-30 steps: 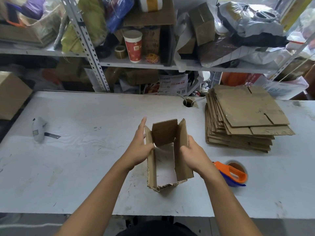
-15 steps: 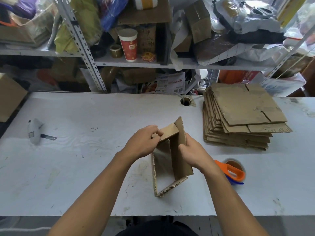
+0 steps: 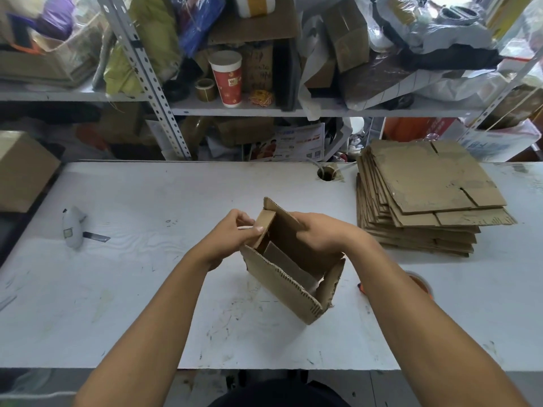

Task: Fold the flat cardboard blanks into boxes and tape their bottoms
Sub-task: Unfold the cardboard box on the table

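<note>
Corrugated cardboard, half opened into a box [image 3: 289, 268], is held tilted above the white table [image 3: 147, 289]. A small end flap is pinched between thumb and curled fingers of the left hand [image 3: 235, 235]. The far wall is gripped by the right hand [image 3: 318, 235], its fingers apparently curled inside, though hidden. The stack of flat blanks [image 3: 426, 198] lies well apart at right.
</note>
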